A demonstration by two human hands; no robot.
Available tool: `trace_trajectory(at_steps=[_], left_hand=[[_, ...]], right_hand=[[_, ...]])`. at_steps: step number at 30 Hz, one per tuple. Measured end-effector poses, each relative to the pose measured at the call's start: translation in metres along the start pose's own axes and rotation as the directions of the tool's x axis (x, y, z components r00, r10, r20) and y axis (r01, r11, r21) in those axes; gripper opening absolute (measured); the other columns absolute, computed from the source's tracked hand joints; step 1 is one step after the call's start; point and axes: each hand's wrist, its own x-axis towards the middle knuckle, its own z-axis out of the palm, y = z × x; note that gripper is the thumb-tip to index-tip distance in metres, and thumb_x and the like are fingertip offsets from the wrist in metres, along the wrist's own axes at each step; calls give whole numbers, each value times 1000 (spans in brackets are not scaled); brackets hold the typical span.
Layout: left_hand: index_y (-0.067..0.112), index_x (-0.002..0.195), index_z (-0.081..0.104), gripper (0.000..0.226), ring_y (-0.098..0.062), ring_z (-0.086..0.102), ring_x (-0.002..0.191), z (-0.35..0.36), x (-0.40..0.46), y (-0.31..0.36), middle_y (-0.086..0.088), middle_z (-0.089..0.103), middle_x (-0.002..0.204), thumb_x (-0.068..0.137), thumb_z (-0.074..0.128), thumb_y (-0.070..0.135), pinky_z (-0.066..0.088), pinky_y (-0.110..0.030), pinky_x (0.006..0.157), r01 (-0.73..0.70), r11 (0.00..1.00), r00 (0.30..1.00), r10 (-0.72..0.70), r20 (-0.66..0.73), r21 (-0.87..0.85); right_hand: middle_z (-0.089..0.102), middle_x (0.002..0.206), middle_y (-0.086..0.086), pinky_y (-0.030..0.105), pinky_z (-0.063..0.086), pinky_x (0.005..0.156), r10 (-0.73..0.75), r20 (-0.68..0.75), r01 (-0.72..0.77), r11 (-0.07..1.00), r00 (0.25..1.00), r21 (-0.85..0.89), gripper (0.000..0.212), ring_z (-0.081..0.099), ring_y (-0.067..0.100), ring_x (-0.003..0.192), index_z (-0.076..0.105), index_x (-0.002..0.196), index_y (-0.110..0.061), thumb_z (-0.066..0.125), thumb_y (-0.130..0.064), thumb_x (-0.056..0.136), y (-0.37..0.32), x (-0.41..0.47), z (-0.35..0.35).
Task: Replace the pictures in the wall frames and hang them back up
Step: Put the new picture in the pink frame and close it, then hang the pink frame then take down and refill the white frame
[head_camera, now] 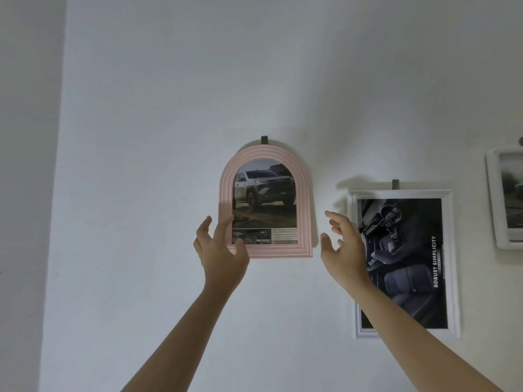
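I see the pink arched frame [266, 202] on its wall hook [264, 139], my left hand [219, 250] and right hand [343, 247] spread-fingered, holding nothing, so hanging looks nearly finished.

dim, soft light; faint shadows; wide-angle bend at edges.

Three frames hang on the wall: one pink arched frame [304, 205] at centre, one white rectangular frame [452, 250] at about four o'clock from it, and one white frame [493, 199] cut off by the edge at three o'clock. Three pictures sit in them, one each. Two dark hooks show: one [264, 139] at twelve o'clock above the pink frame, one [395, 183] above the white rectangle. Two hands: left [219, 250], right [343, 247].
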Motion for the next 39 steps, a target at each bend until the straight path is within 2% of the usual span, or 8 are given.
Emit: trace_trajectory(at_steps=[4, 9, 13, 22, 26, 31, 35, 39], left_hand=[[21, 122, 55, 49, -30, 32, 130, 11, -22, 18, -9, 35, 143, 77, 65, 5, 37, -44, 102, -39, 998, 999, 40, 33, -41], [14, 120, 57, 45, -26, 37, 129, 30, -58, 43, -10, 47, 133, 77, 64, 2, 12, -6, 99, -106, 991, 990, 113, 87, -84], [13, 120, 55, 44, -15, 45, 118, 54, -90, 62, 0, 52, 121, 78, 61, 2, 34, -31, 104, -110, 980, 980, 135, 147, -165], [36, 119, 50, 42, -6, 50, 106, 136, -142, 87, 16, 49, 118, 87, 61, 12, 39, -19, 88, 144, 965, 930, -55, 364, -221], [33, 112, 57, 33, -11, 55, 107, 158, -150, 88, 12, 54, 120, 88, 60, 11, 44, -21, 85, 254, 943, 919, -167, 358, -214], [22, 111, 64, 27, -13, 60, 104, 172, -152, 89, 11, 56, 116, 87, 60, 9, 45, -16, 79, 306, 933, 921, -241, 305, -188], [22, 107, 65, 33, -16, 63, 101, 175, -150, 94, 7, 58, 121, 83, 61, -1, 49, -19, 79, 374, 900, 910, -311, 272, -221], [23, 100, 68, 35, -15, 66, 94, 170, -146, 102, 5, 63, 116, 80, 62, -4, 50, -19, 66, 368, 897, 917, -306, 255, -246]], right_hand=[[53, 118, 2, 26, 42, 90, -15, -13, 14, 999, 1000, -39, 44, 52, 12, 107, 53, 125, -20, 60, -1, 85, 5, -7, -36], [51, 114, -1, 26, 43, 87, -5, -40, 1, 996, 999, -87, 43, 51, 13, 103, 54, 123, -17, 60, 0, 85, 25, -12, -82], [49, 111, -2, 28, 45, 85, 20, -74, -29, 992, 997, -126, 43, 52, 15, 102, 55, 123, -18, 61, -1, 84, 53, -11, -116], [53, 120, 15, 29, 39, 90, 35, -91, -65, 934, 995, -352, 46, 47, 30, 114, 57, 122, -13, 67, -4, 77, 134, -15, -193], [52, 113, 13, 35, 44, 89, 175, -14, -171, 941, 984, -292, 40, 51, 32, 109, 58, 116, -14, 65, -2, 78, 165, -16, -211], [50, 102, 2, 31, 50, 81, 100, 155, -72, 981, 983, -179, 32, 59, 20, 88, 61, 103, -17, 63, 4, 78, 187, -21, -218], [54, 101, 3, 8, 48, 73, 32, 156, -21, 997, 987, -72, 34, 63, 18, 83, 64, 98, -18, 58, 10, 80, 199, -14, -224], [59, 102, 5, 5, 46, 73, -2, 178, 7, 1000, 984, -27, 35, 63, 10, 82, 64, 96, -20, 59, 10, 81, 200, -6, -231]])
